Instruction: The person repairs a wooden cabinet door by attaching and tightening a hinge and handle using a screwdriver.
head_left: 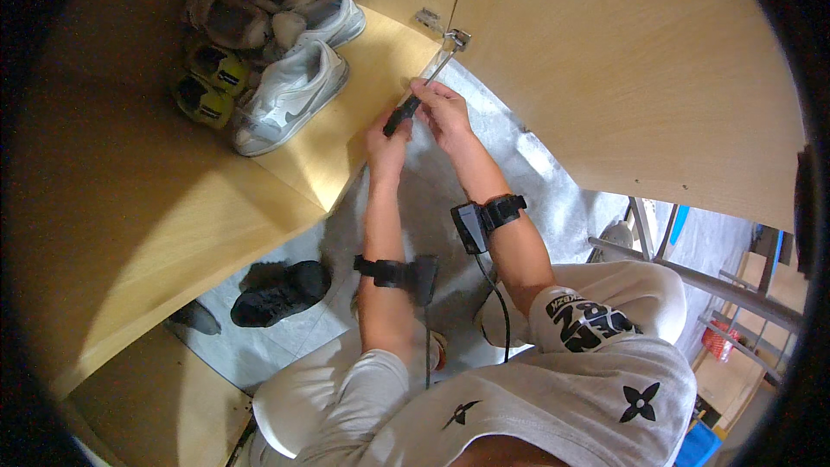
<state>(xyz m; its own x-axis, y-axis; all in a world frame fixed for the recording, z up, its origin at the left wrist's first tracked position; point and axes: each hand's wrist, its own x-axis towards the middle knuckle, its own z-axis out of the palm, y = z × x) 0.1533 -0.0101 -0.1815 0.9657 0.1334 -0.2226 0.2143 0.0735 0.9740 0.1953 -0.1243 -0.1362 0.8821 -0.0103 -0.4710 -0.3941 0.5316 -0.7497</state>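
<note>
A screwdriver (403,114) with a black handle and a thin metal shaft slants up and to the right. My left hand (388,143) is closed around the lower end of its handle. Higher up, the fingers of my right hand (444,112) close on it where the handle meets the shaft. The shaft's far end reaches a metal hinge (460,38) at the edge of the wooden door (640,69). Whether the tip sits in a screw is too small to tell. Another metal fitting (430,21) is fixed to the cabinet's inner wall, left of the hinge.
White sneakers (290,95), yellow-black shoes (206,91) and several darker shoes (232,17) crowd the cabinet shelf (298,173), left of my hands. Black shoes (281,294) lie on the grey floor below. Cables hang from bands on both forearms. A metal rack (735,285) stands at the right.
</note>
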